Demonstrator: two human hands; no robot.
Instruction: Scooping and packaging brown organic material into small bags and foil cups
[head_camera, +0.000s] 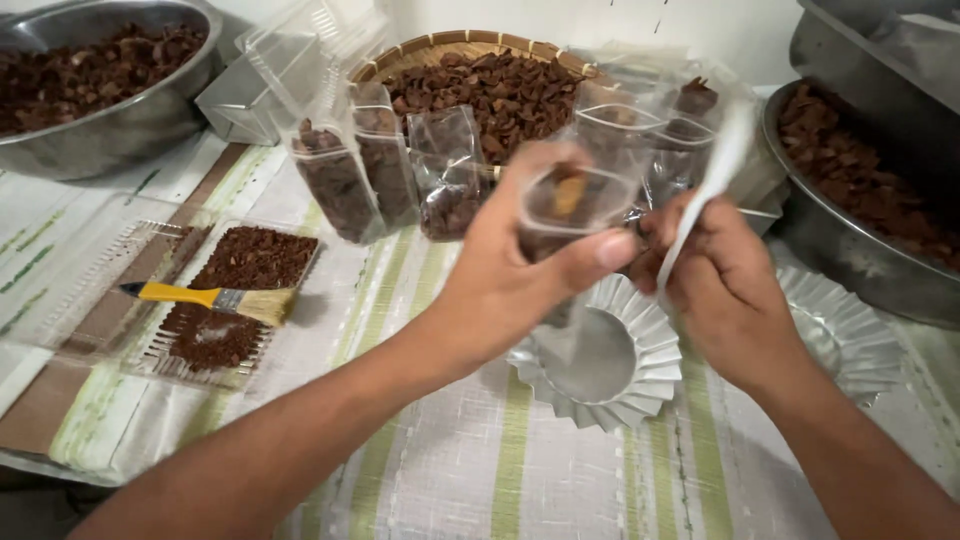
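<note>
I see my left hand (500, 280) closed around a small clear pouch (565, 205) of brown chips, held above a fluted foil cup (610, 375). My right hand (725, 285) pinches a white strip (715, 175) beside the pouch. Behind stand 3 filled clear pouches (385, 170), a woven tray (470, 45) and 2 steel bowls (110, 120). The striped cloth surface (480, 470) lies open toward me. At left, a yellow brush (210, 297) rests on a plastic tray (160, 365).
</note>
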